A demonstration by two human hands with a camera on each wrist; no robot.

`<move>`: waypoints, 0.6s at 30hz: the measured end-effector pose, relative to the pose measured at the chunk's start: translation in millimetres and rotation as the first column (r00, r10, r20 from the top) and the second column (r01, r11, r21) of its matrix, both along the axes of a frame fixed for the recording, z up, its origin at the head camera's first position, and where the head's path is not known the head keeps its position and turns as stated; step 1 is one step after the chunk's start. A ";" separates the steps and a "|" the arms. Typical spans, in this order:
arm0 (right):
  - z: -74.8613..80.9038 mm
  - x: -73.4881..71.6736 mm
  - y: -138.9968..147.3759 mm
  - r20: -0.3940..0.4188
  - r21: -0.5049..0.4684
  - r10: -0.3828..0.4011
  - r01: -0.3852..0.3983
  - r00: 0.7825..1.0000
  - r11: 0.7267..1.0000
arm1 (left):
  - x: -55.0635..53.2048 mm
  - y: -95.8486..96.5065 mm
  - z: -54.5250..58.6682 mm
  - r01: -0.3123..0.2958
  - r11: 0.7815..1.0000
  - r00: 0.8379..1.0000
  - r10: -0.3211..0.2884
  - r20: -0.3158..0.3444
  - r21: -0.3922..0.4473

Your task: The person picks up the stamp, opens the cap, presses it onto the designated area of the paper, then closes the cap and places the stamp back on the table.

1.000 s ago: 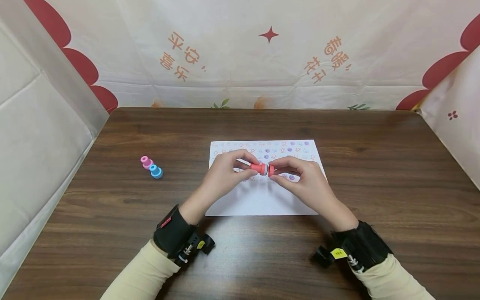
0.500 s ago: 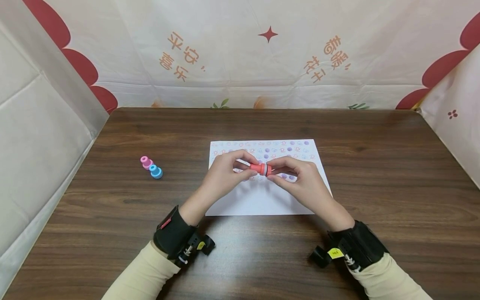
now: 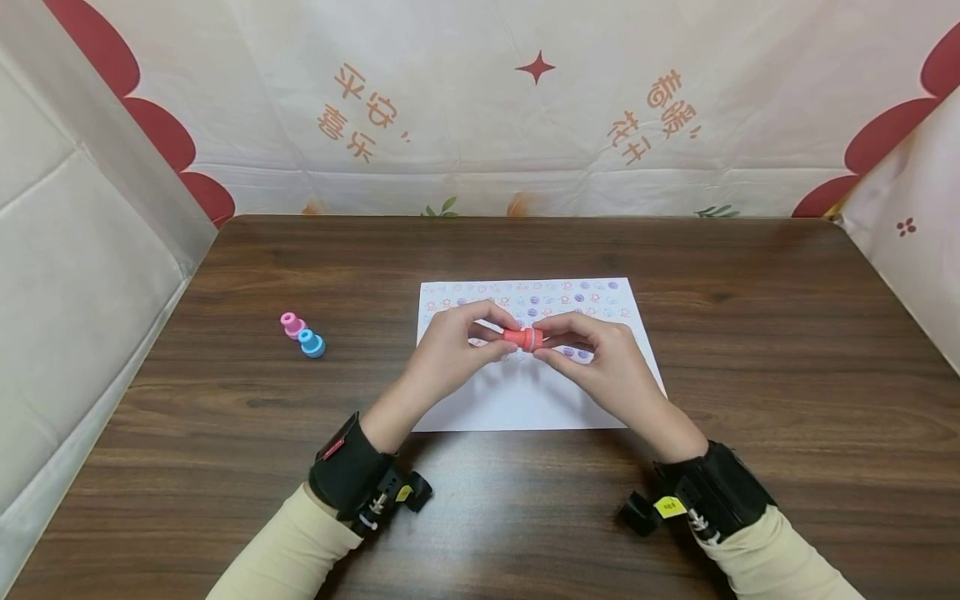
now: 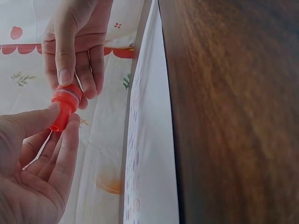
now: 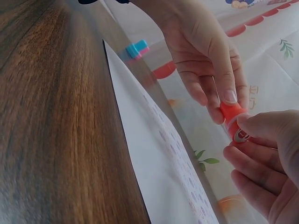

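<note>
Above the paper, both hands meet at a small red stamp (image 3: 523, 338) with a pale ring near its cap end. My left hand (image 3: 457, 346) pinches the narrow handle between thumb and fingers. The cap (image 5: 240, 135), with a printed mark on its end, is pinched by my right hand (image 3: 600, 354). In the left wrist view the stamp (image 4: 65, 105) shows a thin pale line between body and cap. Under the hands lies a white sheet of paper (image 3: 517, 408), its upper half covered in rows of small red and purple prints, partly hidden by the hands.
A pink stamp (image 3: 292, 324) and a blue stamp (image 3: 311, 343) stand close together on the left of the brown wooden table (image 3: 765, 350). A printed white cloth (image 3: 465, 108) hangs behind the table's far edge.
The red cap in my right hand was apart from the stamp a second ago. It has moved left onto the stamp's end, and the pale band between them has narrowed.
</note>
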State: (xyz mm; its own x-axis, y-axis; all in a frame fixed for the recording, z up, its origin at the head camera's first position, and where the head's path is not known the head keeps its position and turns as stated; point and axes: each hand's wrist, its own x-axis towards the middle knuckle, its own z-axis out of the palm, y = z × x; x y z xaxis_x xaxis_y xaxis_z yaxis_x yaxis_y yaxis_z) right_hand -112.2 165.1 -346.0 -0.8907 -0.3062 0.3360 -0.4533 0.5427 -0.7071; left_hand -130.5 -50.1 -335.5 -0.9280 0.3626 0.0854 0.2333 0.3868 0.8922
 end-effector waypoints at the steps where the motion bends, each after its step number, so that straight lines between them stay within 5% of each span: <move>1: 0.0 0.0 -0.2 0.000 -0.002 0.002 -0.002 1.000 1.000 | 0.3 0.3 0.1 0.000 1.000 1.000 0.000 0.000 0.000; 18: -0.8 1.1 -0.4 0.011 0.001 0.000 0.000 1.000 1.000 | 1.1 3.5 -0.9 -0.011 1.000 1.000 0.011 -0.015 -0.010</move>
